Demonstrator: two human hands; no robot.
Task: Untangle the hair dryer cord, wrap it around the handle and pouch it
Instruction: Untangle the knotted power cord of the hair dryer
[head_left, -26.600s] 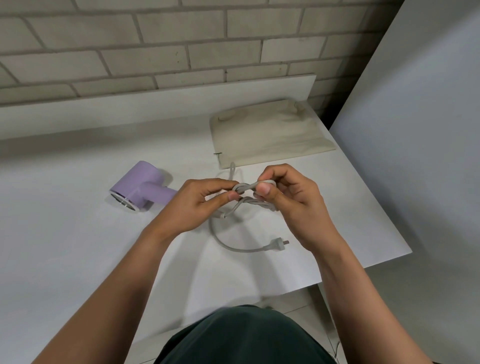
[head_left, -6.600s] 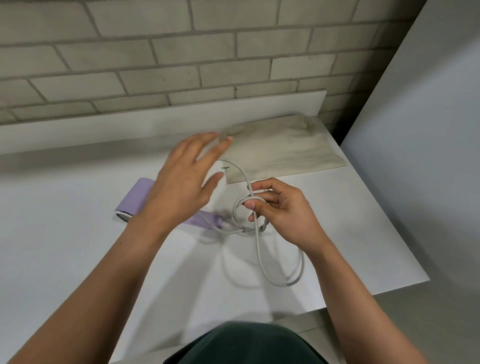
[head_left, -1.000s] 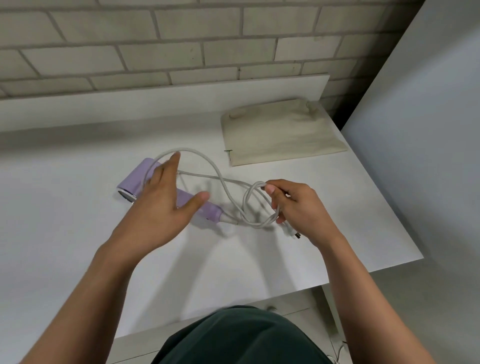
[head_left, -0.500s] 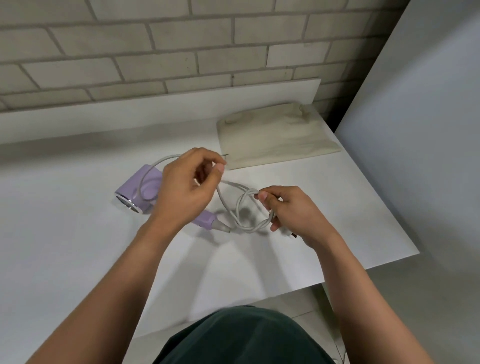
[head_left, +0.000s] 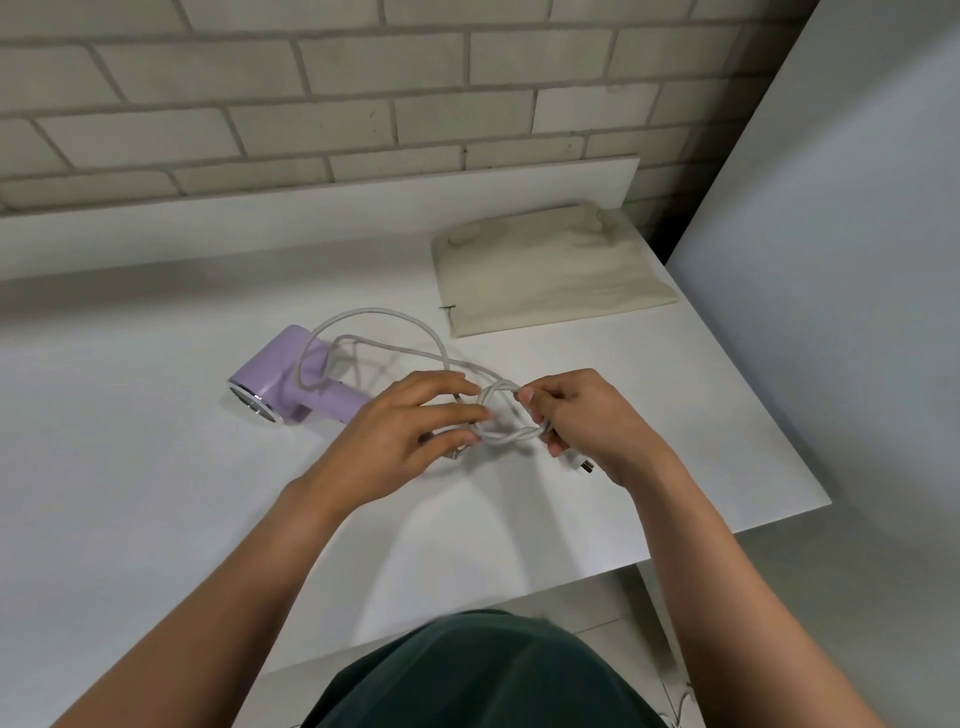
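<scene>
- Nearest the body: right grip closed on the cord, thumb and curled fingers pinching the twisted part of the knot. Plug sticking out just below this grip, close above the desk.
- Just beside it: left grip wide, fingers almost straight, tips touching the loop of the knot. No clear pinch to see.
- Judged as the step in hand: untangling. Wrapping and pouching not yet begun.
- To do it well: hold the twisted part firm with the right grip, but do not pull the two ends apart, because of the likely tightening of the knot.
- Better to widen the loop with the left fingertips first, then to pass the plug back through it, as the free end.
- Farther, to the left: hair dryer, lilac, lying on its side on the desk, with a slack bow of cord draped over its body near the handle. Take care not to drag it when pulling.
- Farthest, at the right back of the desk: pouch, beige, flat, well apart from the hair dryer. Open side not possible to tell.
</scene>
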